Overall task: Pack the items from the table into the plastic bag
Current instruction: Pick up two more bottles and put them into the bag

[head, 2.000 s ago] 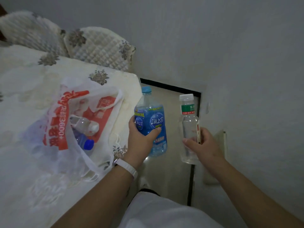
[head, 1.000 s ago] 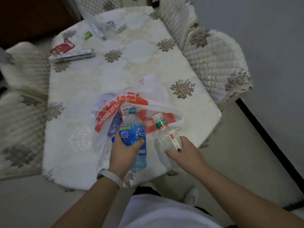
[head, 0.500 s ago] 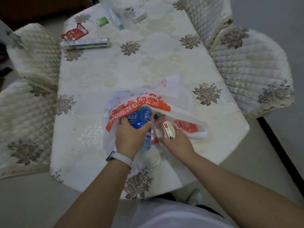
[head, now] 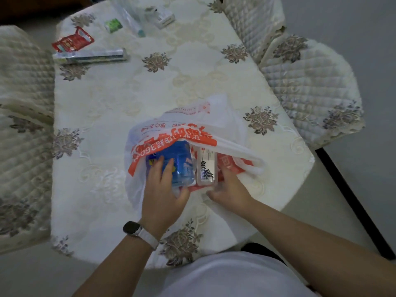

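Plastic bag (head: 222, 116): white with red print, lying near the worktop's near edge, right of centre; its mouth faces the person.
Blue bottle (head: 182, 161): partly inside the bag's mouth, base toward the near edge.
Clear bottle (head: 206, 168): just right of the blue bottle, touching or nearly so, also partly in the mouth.
Left hand (head: 165, 189): wrapped around the blue bottle's base end, fingers laid over its label; a watch (head: 130, 227) sits on the wrist.
Right hand (head: 229, 187): curled at the clear bottle's base; whether it grips the bottle or the bag film cannot be told.
Worktop (head: 128, 93): patterned cloth; broad open room between bag and far edge.
Far-left corner: red packet (head: 72, 41), long flat box (head: 92, 56), small green packet (head: 113, 25).
Far edge: clear wrapping with a white box (head: 162, 17).
Edges: quilted chairs (head: 310, 88) close against left and right sides.
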A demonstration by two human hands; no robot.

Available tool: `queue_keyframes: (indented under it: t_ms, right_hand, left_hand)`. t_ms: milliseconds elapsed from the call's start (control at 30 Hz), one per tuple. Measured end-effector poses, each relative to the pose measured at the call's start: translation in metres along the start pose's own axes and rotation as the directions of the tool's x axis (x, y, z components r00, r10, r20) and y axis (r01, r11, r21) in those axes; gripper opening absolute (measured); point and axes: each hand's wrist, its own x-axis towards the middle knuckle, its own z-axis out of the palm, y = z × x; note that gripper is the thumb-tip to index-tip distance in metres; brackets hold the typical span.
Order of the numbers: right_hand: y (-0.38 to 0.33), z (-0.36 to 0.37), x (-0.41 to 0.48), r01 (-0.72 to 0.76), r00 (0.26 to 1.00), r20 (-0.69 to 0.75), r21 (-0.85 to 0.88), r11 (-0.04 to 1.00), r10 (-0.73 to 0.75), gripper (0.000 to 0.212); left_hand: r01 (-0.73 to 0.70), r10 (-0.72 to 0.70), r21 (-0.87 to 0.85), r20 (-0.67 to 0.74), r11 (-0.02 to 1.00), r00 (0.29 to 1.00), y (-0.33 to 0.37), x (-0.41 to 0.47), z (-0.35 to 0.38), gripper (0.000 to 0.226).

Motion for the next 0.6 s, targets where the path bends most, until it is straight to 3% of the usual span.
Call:
queue_keyframes:
  t_ms: [133,267,400,600]
  right_hand:
    - [-0.009,-0.002,0.004,0.030,0.999,-0.027,-0.027,0.999,-0.031,0.070]
    - [-0.007,-0.009,0.017,0.056,0.997,-0.044,-0.170,0.984,-0.065,0.073]
    - [-0.003,-0.013,0.027,-0.033,0.999,-0.029,-0.306,0.952,0.025,0.046]
    - [-0.008,-0.007,0.027,-0.033,0.999,-0.037,-0.296,0.954,0.023,0.061]
  left_hand:
    - [0.007,-0.005,0.053,-0.031,0.999,1.000,-0.015,-0.002,0.001,0.066]
    - [0.015,-0.013,0.076,-0.024,0.997,1.000,-0.018,0.003,0.000,0.061]
    - [0.116,-0.116,0.039,-0.021,0.992,0.993,-0.014,0.004,0.000,0.063]
    - [0.206,-0.208,0.049,0.026,0.977,0.978,-0.011,-0.004,-0.002,0.066]
